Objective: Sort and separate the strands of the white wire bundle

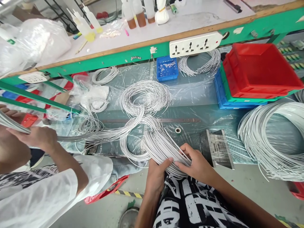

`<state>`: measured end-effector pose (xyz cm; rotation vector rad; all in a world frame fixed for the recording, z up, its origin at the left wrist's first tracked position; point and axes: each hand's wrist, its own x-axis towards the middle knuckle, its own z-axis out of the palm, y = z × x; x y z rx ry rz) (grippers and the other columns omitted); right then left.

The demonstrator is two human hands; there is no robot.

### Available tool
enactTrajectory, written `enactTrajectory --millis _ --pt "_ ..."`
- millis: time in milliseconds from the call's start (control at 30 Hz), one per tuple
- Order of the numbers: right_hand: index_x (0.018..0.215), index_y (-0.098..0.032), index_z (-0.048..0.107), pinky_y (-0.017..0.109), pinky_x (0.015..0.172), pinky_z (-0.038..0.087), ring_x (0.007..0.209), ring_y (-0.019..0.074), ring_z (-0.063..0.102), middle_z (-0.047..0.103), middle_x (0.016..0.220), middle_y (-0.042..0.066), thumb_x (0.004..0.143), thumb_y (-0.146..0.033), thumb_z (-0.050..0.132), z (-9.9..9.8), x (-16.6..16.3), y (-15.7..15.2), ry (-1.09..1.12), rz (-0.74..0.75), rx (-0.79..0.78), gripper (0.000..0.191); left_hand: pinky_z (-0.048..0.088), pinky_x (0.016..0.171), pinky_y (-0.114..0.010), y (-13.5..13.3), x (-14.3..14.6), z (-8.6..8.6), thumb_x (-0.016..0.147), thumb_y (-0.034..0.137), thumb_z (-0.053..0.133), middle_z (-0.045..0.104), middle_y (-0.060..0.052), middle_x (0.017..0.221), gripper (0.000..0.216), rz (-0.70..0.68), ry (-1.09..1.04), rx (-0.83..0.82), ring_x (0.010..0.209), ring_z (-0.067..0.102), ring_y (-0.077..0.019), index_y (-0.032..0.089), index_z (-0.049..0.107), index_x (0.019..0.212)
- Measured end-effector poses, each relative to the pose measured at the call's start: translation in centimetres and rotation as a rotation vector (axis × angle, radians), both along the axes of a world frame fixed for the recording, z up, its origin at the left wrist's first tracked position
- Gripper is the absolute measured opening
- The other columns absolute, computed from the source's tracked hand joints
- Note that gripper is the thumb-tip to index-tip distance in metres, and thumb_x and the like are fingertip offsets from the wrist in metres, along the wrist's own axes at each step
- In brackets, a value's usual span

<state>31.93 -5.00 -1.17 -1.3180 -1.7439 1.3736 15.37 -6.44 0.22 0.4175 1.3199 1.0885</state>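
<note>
A thick bundle of white cables (161,147) lies over the table's front edge, close against my body. My left hand (158,172) grips it from below, thumb over the near side. At the bundle's right side, my right hand (196,161) is closed with thumb and fingers around some of the cables. Behind it lies a large loose coil of thin white cable (128,95), joined by strands that run across the table. A smaller cable ring (125,148) rests just left of the bundle. Parts of my left fingers are hidden under the cables.
A co-worker at left holds a cable bundle (76,137) in their hands. Right of me stand a metal bracket with thin wires (218,148), stacked bins topped by a red bin (263,69), and a big cable coil (249,139). A blue tray (161,76) and power strip (185,47) are behind.
</note>
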Motion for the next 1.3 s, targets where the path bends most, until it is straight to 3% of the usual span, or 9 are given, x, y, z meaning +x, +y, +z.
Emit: enactTrajectory --millis 200,367,467,733,867,1000,1167,1300 --pt "0.092 -0.024 0.042 0.028 0.065 0.036 0.069 0.0177 0.05 0.052 0.078 -0.003 0.09 -0.033 0.059 -0.2 0.2 -0.1 -0.077 -0.008 -0.008 0.02 0.052 0.086 -0.037 -0.1 0.1 -0.4 0.062 0.022 0.086 0.076 -0.011 0.1 0.047 0.018 0.023 0.007 0.091 0.07 -0.0265 0.012 0.072 0.106" --pt "0.093 -0.024 0.041 0.028 0.065 0.034 0.063 0.0161 0.045 0.047 0.072 -0.005 0.09 -0.033 0.058 -0.1 0.3 -0.1 -0.077 -0.013 -0.022 0.02 0.051 0.087 -0.038 -0.2 0.0 -0.7 0.064 0.023 0.085 0.075 -0.011 0.1 0.045 -0.003 0.036 0.019 0.092 0.068 -0.0264 0.012 0.072 0.105" --pt "0.091 -0.024 0.039 0.027 0.06 0.032 0.059 0.0148 0.042 0.046 0.067 -0.007 0.09 -0.032 0.058 -0.1 0.5 0.1 -0.027 -0.037 -0.017 0.02 0.05 0.085 -0.035 -0.3 -0.1 -0.7 0.063 0.023 0.087 0.074 -0.008 0.093 0.037 0.001 0.036 0.016 0.087 0.067 -0.0234 0.012 0.072 0.095" --pt "0.094 -0.024 0.042 0.027 0.057 0.033 0.06 0.0163 0.05 0.058 0.075 -0.004 0.093 -0.038 0.056 0.1 0.7 0.3 -0.007 0.063 -0.118 0.02 0.05 0.086 -0.035 -0.3 -0.2 -0.7 0.064 0.022 0.086 0.074 -0.007 0.092 0.036 -0.021 0.01 0.017 0.087 0.067 -0.023 0.013 0.072 0.095" --pt "0.092 -0.024 0.041 0.027 0.057 0.03 0.056 0.0146 0.041 0.05 0.07 -0.005 0.089 -0.034 0.059 0.1 0.8 0.3 -0.075 0.001 -0.052 0.021 0.05 0.086 -0.035 -0.3 -0.1 -0.8 0.064 0.022 0.086 0.074 -0.007 0.094 0.038 -0.006 0.015 0.026 0.089 0.067 -0.023 0.013 0.072 0.097" --pt "0.089 -0.025 0.038 0.026 0.055 0.027 0.053 0.0134 0.032 0.038 0.063 -0.008 0.088 -0.034 0.059 -0.1 1.0 0.4 -0.056 -0.041 -0.041 0.023 0.05 0.082 -0.032 -0.3 -0.2 -1.1 0.064 0.022 0.087 0.072 -0.004 0.086 0.03 0.004 0.003 0.019 0.083 0.065 -0.0193 0.014 0.07 0.087" --pt "0.089 -0.024 0.043 0.027 0.064 0.034 0.068 0.0179 0.049 0.054 0.076 -0.003 0.088 -0.035 0.061 -0.6 1.0 0.2 -0.049 0.051 -0.064 0.021 0.05 0.088 -0.036 -0.2 -0.1 -1.3 0.064 0.023 0.087 0.073 -0.008 0.095 0.037 0.014 -0.005 0.009 0.091 0.067 -0.0239 0.012 0.071 0.097" --pt "0.087 -0.024 0.042 0.027 0.061 0.031 0.06 0.0154 0.044 0.051 0.069 -0.005 0.088 -0.032 0.061 -0.8 0.8 0.3 -0.048 0.022 -0.052 0.02 0.05 0.089 -0.037 -0.3 0.0 -1.3 0.066 0.022 0.086 0.074 -0.009 0.098 0.038 0.015 0.004 0.015 0.093 0.067 -0.0245 0.013 0.071 0.1"
